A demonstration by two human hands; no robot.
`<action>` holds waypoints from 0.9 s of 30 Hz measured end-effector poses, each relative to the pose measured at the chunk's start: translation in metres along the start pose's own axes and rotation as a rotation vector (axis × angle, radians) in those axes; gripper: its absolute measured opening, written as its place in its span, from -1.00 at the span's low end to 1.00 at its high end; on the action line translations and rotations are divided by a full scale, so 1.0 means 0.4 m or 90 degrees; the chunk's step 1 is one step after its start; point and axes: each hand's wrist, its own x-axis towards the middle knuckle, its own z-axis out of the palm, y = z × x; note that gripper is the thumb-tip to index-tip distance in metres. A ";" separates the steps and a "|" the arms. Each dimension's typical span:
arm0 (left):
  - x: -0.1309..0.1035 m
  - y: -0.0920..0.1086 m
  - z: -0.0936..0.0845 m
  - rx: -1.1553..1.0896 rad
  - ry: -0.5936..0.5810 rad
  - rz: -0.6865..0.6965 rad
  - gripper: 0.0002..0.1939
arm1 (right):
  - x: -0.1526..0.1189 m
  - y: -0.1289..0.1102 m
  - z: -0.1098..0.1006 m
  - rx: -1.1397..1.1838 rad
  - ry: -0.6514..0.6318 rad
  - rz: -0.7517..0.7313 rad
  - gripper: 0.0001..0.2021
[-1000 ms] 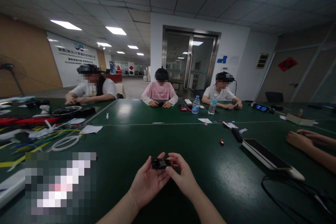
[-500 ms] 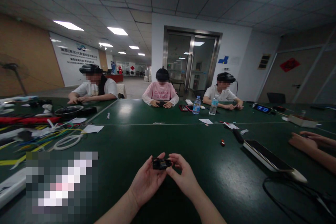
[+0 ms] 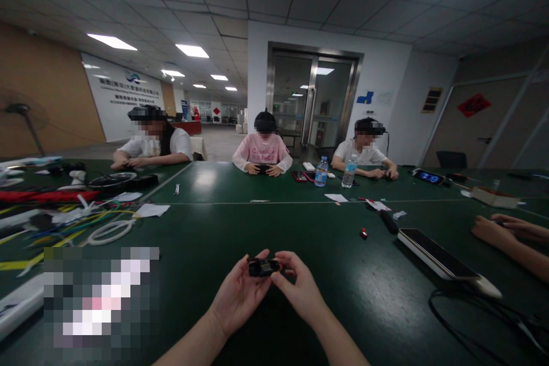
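Note:
A small black object (image 3: 263, 267) with two rounded ends is held above the green table (image 3: 206, 234). My left hand (image 3: 240, 294) cradles it from the left and below, palm turned up and fingers curled round it. My right hand (image 3: 300, 286) grips its right end, with the thumb at the lower edge and the fingers behind. What exactly the object is cannot be made out. Ahead and to the right lies a tiny red and black item (image 3: 363, 233), touched by neither hand.
Cables (image 3: 111, 231) and papers (image 3: 152, 210) lie on the left. A long white device with a dark top (image 3: 437, 254) and black cords lie right. Two bottles (image 3: 321, 171) stand farther back. Three people sit opposite; another person's hands (image 3: 497, 234) are at the right edge.
The black object has tilted very slightly in my hands. Both hands keep nearly the same place and hold.

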 end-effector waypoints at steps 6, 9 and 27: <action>0.007 0.000 -0.005 -0.007 0.015 0.004 -0.51 | 0.001 -0.001 0.003 0.009 0.003 0.002 -0.68; 0.011 -0.001 -0.010 -0.011 0.000 0.001 -0.54 | 0.001 0.000 0.004 0.002 0.004 0.003 -0.68; -0.007 -0.009 -0.003 -0.028 -0.101 -0.049 -0.61 | 0.002 0.010 0.002 0.021 0.010 -0.027 -0.70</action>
